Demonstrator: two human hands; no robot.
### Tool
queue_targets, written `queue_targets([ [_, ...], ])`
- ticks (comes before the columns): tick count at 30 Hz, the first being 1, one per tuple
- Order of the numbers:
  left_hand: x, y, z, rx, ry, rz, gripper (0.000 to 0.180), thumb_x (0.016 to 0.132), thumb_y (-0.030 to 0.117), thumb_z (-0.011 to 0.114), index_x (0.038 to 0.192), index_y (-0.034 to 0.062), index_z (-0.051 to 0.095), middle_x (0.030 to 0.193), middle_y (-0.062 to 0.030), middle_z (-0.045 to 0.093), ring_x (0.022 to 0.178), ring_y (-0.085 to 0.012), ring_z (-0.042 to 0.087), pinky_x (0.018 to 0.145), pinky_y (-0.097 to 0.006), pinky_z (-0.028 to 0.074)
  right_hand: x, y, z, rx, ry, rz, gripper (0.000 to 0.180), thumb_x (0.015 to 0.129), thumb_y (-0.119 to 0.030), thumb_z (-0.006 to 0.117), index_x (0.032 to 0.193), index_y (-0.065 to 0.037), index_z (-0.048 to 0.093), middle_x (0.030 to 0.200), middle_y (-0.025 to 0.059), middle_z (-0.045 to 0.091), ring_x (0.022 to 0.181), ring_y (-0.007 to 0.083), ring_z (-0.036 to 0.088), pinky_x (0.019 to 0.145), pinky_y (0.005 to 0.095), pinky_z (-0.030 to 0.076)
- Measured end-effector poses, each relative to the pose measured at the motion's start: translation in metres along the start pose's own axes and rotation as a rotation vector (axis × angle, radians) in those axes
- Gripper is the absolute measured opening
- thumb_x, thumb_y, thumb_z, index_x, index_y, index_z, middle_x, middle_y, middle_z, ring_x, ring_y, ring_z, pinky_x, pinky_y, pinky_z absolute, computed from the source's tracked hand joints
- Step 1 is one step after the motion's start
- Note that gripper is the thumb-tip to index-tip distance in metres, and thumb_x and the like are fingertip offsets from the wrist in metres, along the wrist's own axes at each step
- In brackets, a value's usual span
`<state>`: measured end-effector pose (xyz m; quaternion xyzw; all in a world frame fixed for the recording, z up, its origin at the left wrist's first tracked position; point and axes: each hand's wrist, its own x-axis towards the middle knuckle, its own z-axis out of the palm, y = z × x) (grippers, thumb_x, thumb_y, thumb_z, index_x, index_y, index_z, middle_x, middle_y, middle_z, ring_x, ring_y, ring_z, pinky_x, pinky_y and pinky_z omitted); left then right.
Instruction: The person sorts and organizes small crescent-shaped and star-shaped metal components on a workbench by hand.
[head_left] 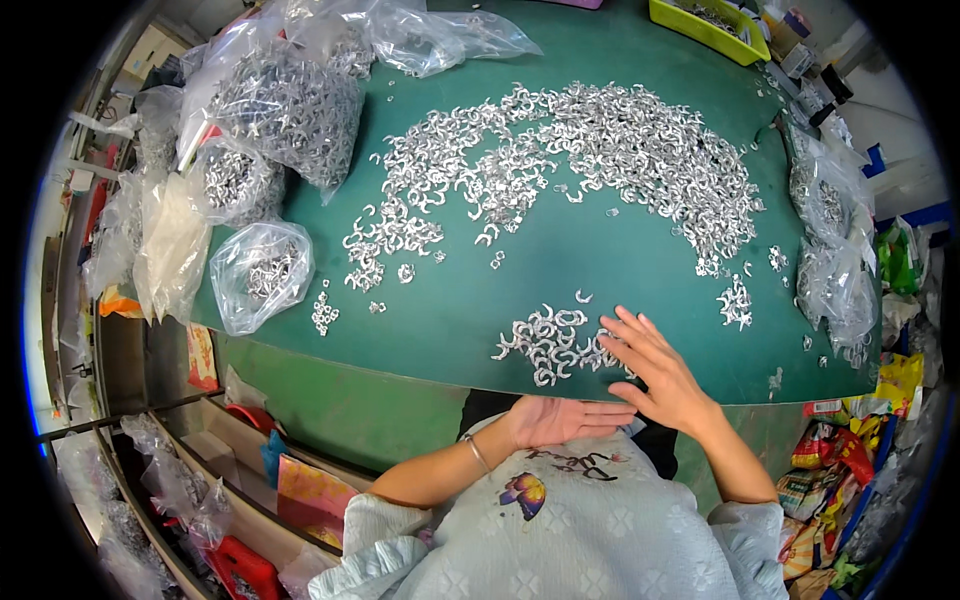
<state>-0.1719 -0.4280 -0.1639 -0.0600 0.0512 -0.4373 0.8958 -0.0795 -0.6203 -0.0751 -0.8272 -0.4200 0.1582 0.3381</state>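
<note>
A small pile of curved, crescent-shaped silvery metal pieces point(548, 343) lies close to the table's near edge. My right hand point(662, 380) is at the right side of this pile, fingers stretched out and partly covering some pieces. Just below the edge, my left hand point(565, 420) is held palm up with its fingers extended toward the right; no piece shows in it. Farther back, a broad arc of the same kind of pieces point(640, 150) spreads over the green table point(590, 250).
Clear plastic bags of metal pieces point(290, 110) crowd the table's left side, with a smaller open bag point(262, 275) nearer. More bags point(835, 220) line the right edge. A yellow-green tray point(710, 30) stands at the back right. Drawer-like compartments point(230, 450) are at lower left.
</note>
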Motion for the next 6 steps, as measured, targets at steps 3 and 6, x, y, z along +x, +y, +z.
queue_targets([
  [3,0.005,-0.005,0.0,-0.195,-0.086,0.035,0.075,0.1,0.055,0.026,0.15,-0.0017,0.022,0.151,-0.034,0.024,0.143,-0.0439,0.023,0.118,-0.05,0.021,0.006,-0.01,0.003,-0.039,0.079,0.061,0.059,0.083,-0.021,0.071,0.136,-0.005,0.05,0.15,0.011,0.039,0.143,0.0347,0.029,0.116,0.052,0.026],
  [6,0.004,-0.007,-0.009,-0.026,0.045,0.037,0.081,0.097,0.06,0.032,0.151,0.001,0.022,0.154,-0.0297,0.019,0.144,-0.0437,0.019,0.118,-0.056,0.014,-0.002,-0.009,0.015,-0.11,-0.038,0.025,0.062,0.085,-0.02,0.068,0.141,-0.007,0.045,0.153,0.0132,0.034,0.144,0.0354,0.026,0.117,0.0523,0.022],
])
